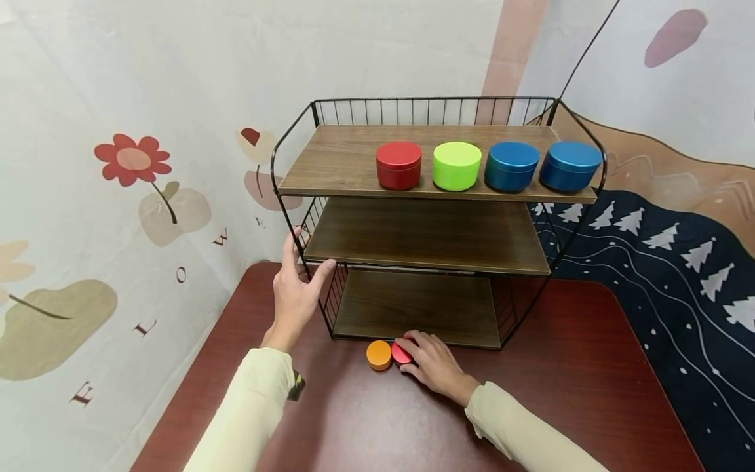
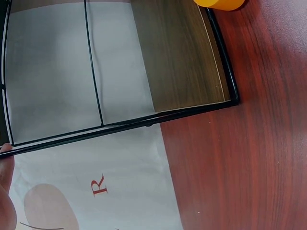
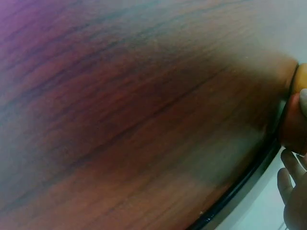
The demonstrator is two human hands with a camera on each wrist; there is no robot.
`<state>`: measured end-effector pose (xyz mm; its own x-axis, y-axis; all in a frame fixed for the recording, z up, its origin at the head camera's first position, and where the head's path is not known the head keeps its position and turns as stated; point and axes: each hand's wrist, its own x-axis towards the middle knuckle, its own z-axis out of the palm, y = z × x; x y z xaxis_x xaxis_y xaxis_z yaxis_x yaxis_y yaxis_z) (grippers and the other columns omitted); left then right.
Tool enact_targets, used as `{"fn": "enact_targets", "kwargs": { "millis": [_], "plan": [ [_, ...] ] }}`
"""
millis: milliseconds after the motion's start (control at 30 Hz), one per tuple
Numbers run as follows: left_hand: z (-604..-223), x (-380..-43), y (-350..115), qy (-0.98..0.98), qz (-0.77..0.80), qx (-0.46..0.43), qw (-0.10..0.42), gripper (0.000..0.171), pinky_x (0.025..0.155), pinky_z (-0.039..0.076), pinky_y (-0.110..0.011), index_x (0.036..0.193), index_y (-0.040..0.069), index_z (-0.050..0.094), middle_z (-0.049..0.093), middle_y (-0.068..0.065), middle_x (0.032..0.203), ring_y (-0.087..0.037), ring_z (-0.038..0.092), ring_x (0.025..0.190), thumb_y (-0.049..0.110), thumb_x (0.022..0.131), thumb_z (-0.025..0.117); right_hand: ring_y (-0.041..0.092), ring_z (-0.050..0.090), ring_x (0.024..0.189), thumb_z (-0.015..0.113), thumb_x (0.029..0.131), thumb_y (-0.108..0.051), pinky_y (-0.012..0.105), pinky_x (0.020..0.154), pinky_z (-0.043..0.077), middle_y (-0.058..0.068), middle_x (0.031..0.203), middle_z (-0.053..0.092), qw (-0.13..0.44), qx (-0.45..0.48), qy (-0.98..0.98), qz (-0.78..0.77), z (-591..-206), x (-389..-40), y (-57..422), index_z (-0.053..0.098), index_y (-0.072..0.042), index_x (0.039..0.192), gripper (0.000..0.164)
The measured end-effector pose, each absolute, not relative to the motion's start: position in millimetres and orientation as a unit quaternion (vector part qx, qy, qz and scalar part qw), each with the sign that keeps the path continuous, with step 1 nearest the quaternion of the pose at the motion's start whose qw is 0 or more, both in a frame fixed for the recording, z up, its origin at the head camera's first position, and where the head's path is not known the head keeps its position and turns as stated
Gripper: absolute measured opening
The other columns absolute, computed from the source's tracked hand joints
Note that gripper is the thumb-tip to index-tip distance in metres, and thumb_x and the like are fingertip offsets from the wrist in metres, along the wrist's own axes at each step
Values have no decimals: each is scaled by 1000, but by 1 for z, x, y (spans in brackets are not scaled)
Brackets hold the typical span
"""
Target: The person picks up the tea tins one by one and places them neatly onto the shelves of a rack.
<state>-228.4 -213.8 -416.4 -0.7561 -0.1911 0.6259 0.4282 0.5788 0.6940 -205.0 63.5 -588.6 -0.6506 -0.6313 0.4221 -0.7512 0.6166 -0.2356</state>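
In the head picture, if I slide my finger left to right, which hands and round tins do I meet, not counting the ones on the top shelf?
Left hand → orange tin → pinkish-red tin → right hand.

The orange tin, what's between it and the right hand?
The head view shows a pinkish-red tin there, touched by the right hand.
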Motion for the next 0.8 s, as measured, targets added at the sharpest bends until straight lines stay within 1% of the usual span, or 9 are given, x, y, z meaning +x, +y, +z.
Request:
{"fn": "enact_targets", "kwargs": {
  "millis": [100, 267, 500, 633, 800],
  "plan": [
    [-417, -228, -215, -821, -452, -71, 342, 81, 57, 40, -17, 154, 21, 35, 60, -4, 138, -19, 58, 62, 23, 87, 79, 23, 62, 100, 83, 82, -33, 42, 85, 53, 9, 120, 60, 154, 396, -882, 203, -583, -205, 63, 65, -13, 129, 54],
    [-418, -227, -215, -822, -452, -70, 340, 80, 57, 40, -17, 153, 18, 35, 60, -4, 138, -19, 59, 62, 24, 87, 79, 24, 62, 103, 83, 82, -33, 44, 87, 53, 8, 120, 61, 160, 405, -878, 199, -573, -203, 64, 66, -14, 129, 54],
    [-417, -228, -214, -823, -450, -71, 340, 81, 55, 38, -18, 154, 22, 35, 60, -3, 138, -17, 56, 59, 25, 87, 79, 24, 62, 106, 83, 81, -35, 46, 87, 53, 8, 120, 61, 169, 427, -869, 184, -557, -201, 64, 66, -15, 127, 53],
    [-416, -228, -214, -820, -449, -73, 347, 81, 54, 38, -18, 153, 20, 36, 61, -4, 136, -16, 54, 57, 24, 86, 80, 23, 62, 104, 84, 80, -34, 42, 84, 53, 7, 120, 61, 173, 447, -859, 181, -547, -200, 62, 66, -15, 126, 53],
    [-415, -227, -214, -820, -452, -74, 342, 81, 54, 38, -18, 155, 25, 34, 61, -3, 137, -18, 56, 58, 25, 87, 79, 21, 62, 99, 87, 78, -33, 38, 82, 52, 5, 119, 61, 185, 473, -843, 178, -533, -199, 60, 66, -15, 124, 54]
  ]
}}
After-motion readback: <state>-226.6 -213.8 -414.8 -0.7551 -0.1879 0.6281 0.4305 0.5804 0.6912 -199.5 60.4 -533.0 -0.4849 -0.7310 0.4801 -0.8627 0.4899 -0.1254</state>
